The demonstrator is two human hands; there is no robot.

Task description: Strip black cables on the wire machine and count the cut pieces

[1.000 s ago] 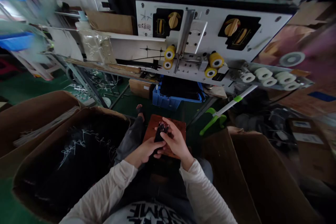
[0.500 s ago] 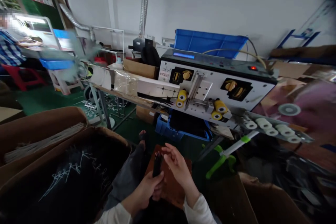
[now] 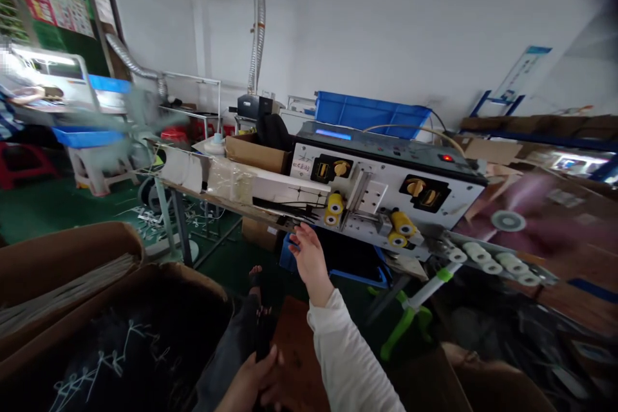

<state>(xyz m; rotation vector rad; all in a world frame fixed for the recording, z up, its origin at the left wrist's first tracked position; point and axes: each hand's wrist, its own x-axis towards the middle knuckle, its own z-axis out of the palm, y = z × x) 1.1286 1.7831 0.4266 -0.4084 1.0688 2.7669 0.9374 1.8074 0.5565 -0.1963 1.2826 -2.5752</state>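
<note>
At the bottom centre my left hand [image 3: 253,381] is wrapped round a bundle of black wires [image 3: 263,335] that points away from me, its small reddish ends showing at the top. My right hand [image 3: 309,261] is stretched forward at the front edge of the bench, fingers apart and slightly bent. Just beyond its fingertips, loose black wires [image 3: 290,206] lie on a white chute in front of the wire-processing machine [image 3: 371,196]. Whether the fingertips touch a wire I cannot tell.
Yellow rollers [image 3: 333,208] sit on the machine's front. Below the bench is a blue crate [image 3: 381,273]. A brown stool [image 3: 297,341] is between my legs. Open cartons [image 3: 183,273] stand left, one holding dark wires with pale ties. A pink-bladed fan [image 3: 509,221] spins at right.
My right hand has left the bundle and moved forward to the bench edge. The left hand has dropped lower with the wires still in it. The view has tilted upward.
</note>
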